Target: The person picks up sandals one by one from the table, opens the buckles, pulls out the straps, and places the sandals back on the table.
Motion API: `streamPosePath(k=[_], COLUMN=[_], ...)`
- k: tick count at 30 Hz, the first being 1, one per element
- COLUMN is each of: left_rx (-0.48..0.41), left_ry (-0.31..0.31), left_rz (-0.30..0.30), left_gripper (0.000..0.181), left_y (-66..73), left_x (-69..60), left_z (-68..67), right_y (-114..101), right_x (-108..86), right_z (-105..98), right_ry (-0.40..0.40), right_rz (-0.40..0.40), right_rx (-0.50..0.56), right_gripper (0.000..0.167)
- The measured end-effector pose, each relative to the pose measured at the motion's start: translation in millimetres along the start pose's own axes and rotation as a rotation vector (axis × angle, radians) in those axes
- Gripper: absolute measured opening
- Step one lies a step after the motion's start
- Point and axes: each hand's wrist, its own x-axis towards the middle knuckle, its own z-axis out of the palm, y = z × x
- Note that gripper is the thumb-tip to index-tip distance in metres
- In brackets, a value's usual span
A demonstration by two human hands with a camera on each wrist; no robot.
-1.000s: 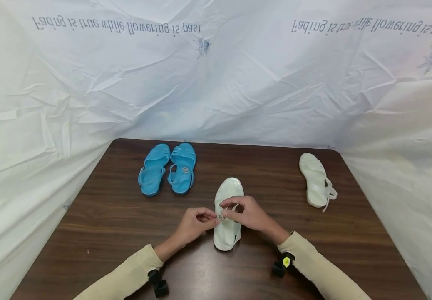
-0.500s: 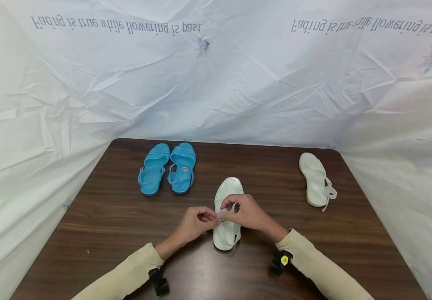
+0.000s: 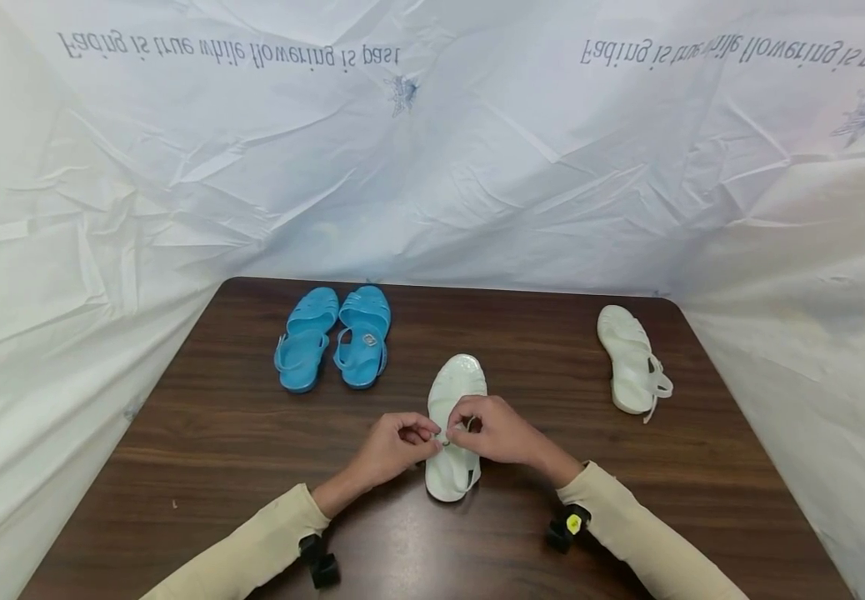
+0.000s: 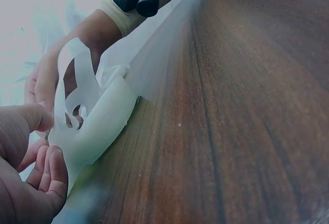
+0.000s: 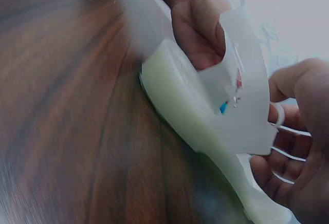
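Observation:
A white sandal (image 3: 443,479) lies on the table in the head view, toe pointing away, with both hands at its ankle strap. From the left, my left hand (image 3: 395,446) pinches the strap near a small metal buckle (image 4: 47,134) with thumb and fingertips. On the other side, my right hand (image 3: 500,429) has thumb and index finger together at the strap, close to the left fingertips. The right wrist view shows the white strap (image 5: 252,80) standing above the sole, its curled end (image 5: 279,115) at the right fingers. Fingers partly hide the buckle.
Two blue sandals (image 3: 301,358) stand side by side at the back left of the brown wooden table (image 3: 177,417). Another white sandal (image 3: 627,383), its strap hanging loose, lies at the right. White sheeting (image 3: 432,183) hangs behind the table.
My right fingertips first moved left to the left fingertips, covering the buckle, then drew back slightly right, with the index finger now bent down to the thumb. The left hand has barely moved.

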Motion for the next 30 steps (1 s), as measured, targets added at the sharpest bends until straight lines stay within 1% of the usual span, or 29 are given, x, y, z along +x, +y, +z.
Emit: streamPosePath(k=[6, 9, 14, 24, 28, 30], left_rx=[0.022, 0.020, 0.006, -0.035, -0.029, -0.022], left_ry=[0.010, 0.010, 0.014, 0.045, 0.060, 0.063], left_rz=[0.016, 0.023, 0.025, 0.027, 0.032, 0.032], left_gripper=[0.012, 0.009, 0.007, 0.009, 0.009, 0.008], left_y=[-0.5, -1.0, -1.4, -5.1, -6.8, -4.6], left_x=[2.0, 2.3, 2.0, 2.3, 3.4, 2.9], left_z=[0.5, 0.3, 0.8, 7.2, 10.3, 11.4], right_y=[3, 4, 6, 7, 8, 8], right_x=[-2.5, -4.3, -5.5, -5.6, -3.8, -3.9], right_z=[5, 6, 8, 10, 11, 10], right_ry=[0.035, 0.038, 0.033, 0.027, 0.025, 0.028], right_rz=[0.084, 0.107, 0.099, 0.094, 0.084, 0.082], right_rx=[0.076, 0.101, 0.144, 0.143, 0.129, 0.137], right_gripper=[0.009, 0.010, 0.009, 0.011, 0.014, 0.015])
